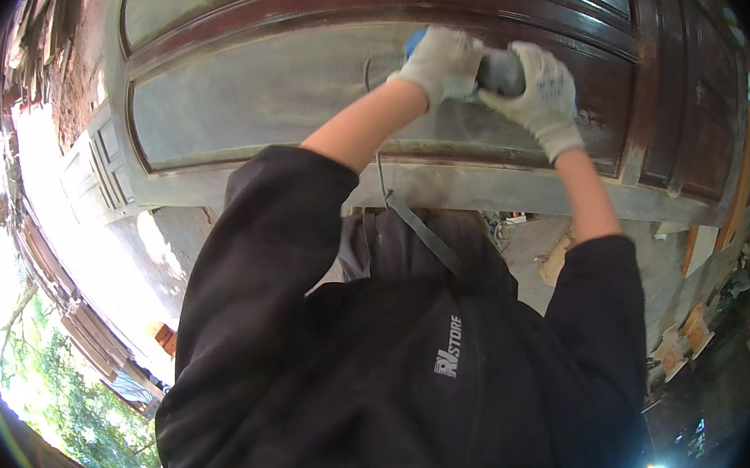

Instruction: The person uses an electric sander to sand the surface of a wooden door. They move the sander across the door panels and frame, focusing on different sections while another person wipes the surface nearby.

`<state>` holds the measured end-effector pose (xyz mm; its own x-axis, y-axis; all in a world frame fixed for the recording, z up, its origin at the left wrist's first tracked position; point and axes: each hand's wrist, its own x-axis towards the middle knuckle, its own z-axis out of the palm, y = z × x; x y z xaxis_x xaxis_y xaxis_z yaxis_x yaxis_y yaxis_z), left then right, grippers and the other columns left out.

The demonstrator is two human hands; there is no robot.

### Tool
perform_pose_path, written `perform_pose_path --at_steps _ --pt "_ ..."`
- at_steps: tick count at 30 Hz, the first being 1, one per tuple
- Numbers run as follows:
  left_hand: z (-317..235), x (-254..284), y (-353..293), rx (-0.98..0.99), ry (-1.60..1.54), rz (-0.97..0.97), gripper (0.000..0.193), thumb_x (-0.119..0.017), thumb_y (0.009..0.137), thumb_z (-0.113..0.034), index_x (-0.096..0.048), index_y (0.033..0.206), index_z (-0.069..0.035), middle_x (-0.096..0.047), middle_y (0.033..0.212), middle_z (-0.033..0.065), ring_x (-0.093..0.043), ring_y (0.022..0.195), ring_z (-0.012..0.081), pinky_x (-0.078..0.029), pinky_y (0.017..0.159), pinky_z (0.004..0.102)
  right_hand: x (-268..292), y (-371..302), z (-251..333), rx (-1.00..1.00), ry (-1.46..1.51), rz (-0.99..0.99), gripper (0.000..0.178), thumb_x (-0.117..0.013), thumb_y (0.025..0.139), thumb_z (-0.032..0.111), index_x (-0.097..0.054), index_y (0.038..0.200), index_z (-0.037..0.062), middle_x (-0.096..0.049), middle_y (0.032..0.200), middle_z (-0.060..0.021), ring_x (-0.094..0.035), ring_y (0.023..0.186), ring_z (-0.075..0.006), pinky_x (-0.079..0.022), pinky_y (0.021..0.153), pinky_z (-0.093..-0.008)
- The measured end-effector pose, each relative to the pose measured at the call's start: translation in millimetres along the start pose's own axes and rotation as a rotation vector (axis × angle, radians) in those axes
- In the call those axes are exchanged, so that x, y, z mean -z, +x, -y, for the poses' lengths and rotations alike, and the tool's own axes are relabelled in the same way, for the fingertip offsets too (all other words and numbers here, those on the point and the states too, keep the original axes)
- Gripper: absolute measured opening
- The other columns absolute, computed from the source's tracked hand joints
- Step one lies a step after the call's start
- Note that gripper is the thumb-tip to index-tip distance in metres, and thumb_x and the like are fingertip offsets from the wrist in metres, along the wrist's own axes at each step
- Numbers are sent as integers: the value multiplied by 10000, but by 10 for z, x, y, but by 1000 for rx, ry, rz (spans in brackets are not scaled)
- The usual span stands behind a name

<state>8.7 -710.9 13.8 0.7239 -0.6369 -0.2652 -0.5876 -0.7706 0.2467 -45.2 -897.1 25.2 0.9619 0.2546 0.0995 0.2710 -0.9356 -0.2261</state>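
Hands in joint grip on sander

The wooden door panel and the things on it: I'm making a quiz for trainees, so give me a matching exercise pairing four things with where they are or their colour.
Things:
1. power tool
2. left hand
3. right hand
4. wooden door panel

Descriptions:
A. white-gloved, on the tool's blue end
B. lying flat, partly sanded grey, dark brown at its right
C. grey-bodied, gripped between both gloves
D. white-gloved, over the tool's grey end, nearer the dark brown wood

Pairs: 1-C, 2-A, 3-D, 4-B
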Motion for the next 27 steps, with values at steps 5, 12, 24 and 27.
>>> perform_pose_path --at_steps 5,12,24,27 --pt "-506 -675 -872 -118 -18 -221 234 -570 852 -189 -632 1060 -102 -718 910 145 -718 850 288 -562 728 403 -26 -1113 359 41 70 -30 809 -821 615 594 -576 1209 102 -616 1188 -94 -595 1106 -287 -479 925 -435" --pt "-330 -593 -356 -196 -170 -376 210 -560 854 -193 -624 1035 -106 -703 767 122 -707 714 317 -559 634 452 5 -637 47 48 56 -98 784 -827 617 579 -588 1192 103 -636 1165 -80 -613 1071 -267 -485 911 -422" --pt "-369 -176 477 -284 113 -243 190 -563 871 -226 -672 980 -114 -714 853 117 -708 829 302 -552 714 436 131 -363 -397 -198 -15 -30 825 -801 639 615 -562 1239 102 -623 1229 -117 -588 1152 -289 -463 965 -439" --pt "-462 -543 -260 -233 -84 -295 208 -587 850 -228 -644 1012 -111 -704 810 111 -701 732 301 -545 656 420 127 -792 25 -75 43 -37 779 -802 638 596 -570 1201 111 -617 1175 -92 -578 1111 -276 -456 946 -436"
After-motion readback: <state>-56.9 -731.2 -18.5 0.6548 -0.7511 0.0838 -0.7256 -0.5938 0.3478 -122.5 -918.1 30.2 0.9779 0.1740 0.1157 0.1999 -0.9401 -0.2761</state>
